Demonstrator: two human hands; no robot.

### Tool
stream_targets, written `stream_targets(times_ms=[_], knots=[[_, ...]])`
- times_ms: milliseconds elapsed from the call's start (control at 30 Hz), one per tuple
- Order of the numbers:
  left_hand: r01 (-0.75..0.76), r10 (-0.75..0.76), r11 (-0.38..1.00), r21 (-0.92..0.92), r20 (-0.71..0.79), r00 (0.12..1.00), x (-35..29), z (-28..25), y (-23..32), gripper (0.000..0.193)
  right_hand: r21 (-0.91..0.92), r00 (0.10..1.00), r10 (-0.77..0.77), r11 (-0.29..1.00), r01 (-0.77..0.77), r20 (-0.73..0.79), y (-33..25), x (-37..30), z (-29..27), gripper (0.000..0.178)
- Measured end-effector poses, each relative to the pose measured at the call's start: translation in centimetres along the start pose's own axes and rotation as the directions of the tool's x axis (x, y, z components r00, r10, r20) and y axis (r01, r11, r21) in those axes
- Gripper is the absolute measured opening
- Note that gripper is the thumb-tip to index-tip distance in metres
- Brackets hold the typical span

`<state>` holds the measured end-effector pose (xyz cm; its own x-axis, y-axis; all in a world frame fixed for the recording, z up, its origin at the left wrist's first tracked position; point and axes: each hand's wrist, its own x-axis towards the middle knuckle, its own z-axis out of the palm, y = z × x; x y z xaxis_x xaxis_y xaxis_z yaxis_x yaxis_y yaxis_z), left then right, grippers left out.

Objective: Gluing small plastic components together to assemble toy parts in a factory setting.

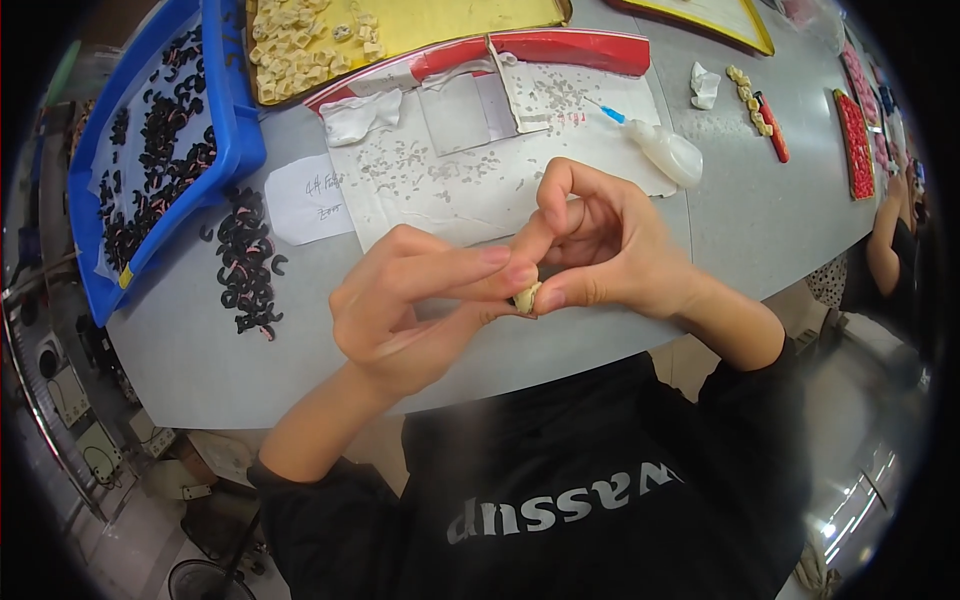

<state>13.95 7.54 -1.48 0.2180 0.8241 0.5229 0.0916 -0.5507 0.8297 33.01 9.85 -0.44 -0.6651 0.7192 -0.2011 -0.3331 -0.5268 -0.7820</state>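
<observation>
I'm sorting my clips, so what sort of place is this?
Probably a small-parts assembly workshop: a blue bin of small dark curved pieces, a yellow tray of small cream parts, and a needle-tipped squeeze bottle, all at a grey worktable.

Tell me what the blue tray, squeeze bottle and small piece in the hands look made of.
Blue tray: probably plastic, smooth walls with slight sheen.
Squeeze bottle: likely plastic, milky and translucent.
Small piece: dull-looking cream, perhaps resin or plastic; fingers hide much of it.

Small cream piece (527, 298) partly hidden by my fingers (582, 287); left yellow tray (455, 28) cut off by top edge
</observation>
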Motion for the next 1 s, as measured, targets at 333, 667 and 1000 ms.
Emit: stream_targets(times_ms=[333,667,1000], knots=[[0.011,-0.012,1.000,-0.022,-0.021,1.000,-0.5,0.3,0.2,0.035,0.036,0.999,-0.052,0.998,0.052,-0.017,0.6,0.1,0.4,0.057],[-0.089,0.087,0.985,-0.145,-0.019,0.996,-0.5,1.3,1.2,0.026,0.192,0.984,-0.011,0.981,-0.023,0.178,1.1,-0.1,0.4,0.063],[0.093,-0.012,0.955,-0.281,0.278,0.961,-0.7,0.9,1.2,0.013,0.161,0.953,0.075,0.979,-0.127,0.292,1.0,-0.6,0.5,0.064]])
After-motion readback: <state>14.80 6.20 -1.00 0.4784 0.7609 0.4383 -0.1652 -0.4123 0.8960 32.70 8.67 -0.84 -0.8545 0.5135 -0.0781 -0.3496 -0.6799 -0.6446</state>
